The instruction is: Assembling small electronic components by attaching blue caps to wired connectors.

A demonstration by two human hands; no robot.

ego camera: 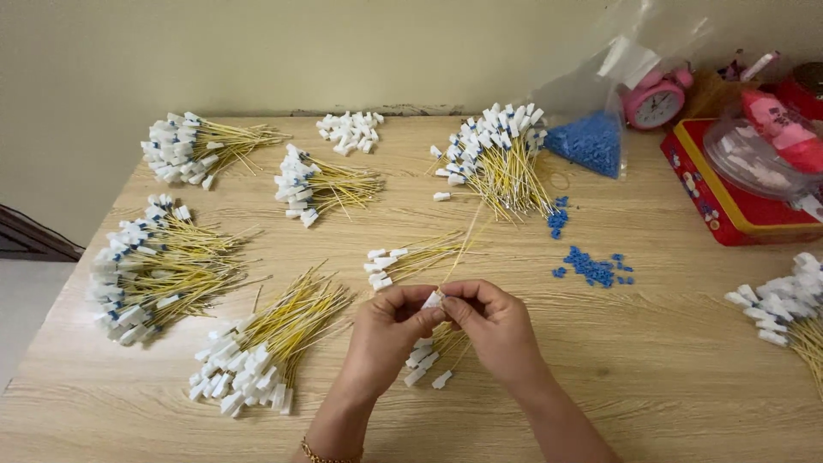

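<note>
Both hands meet at desk centre, near front edge. Left hand [387, 330] and right hand [493, 330] pinch one white connector [433, 299] between thumbs and forefingers; its yellow wire [470, 238] runs up and away twd the far pile. Both hands closed on that piece, fingers curled in.

Under the hands: small bundle of yellow wires w/ white ends [426, 356], lying on the wooden desk [651, 360]. Just beyond the hands, another small bundle [403, 257].

Left side: four larger bundles, e.g. front one [261, 347] and one nr the left edge [154, 270]. Far centre: loose white connectors [350, 130] and a big bundle w/ blue-tipped ends [497, 159].

Right: scattered blue beads [591, 267], clear bag of blue beads [590, 141], pink alarm clock [653, 100], red tin [729, 201]. More white-ended wires at right edge [784, 304].
</note>
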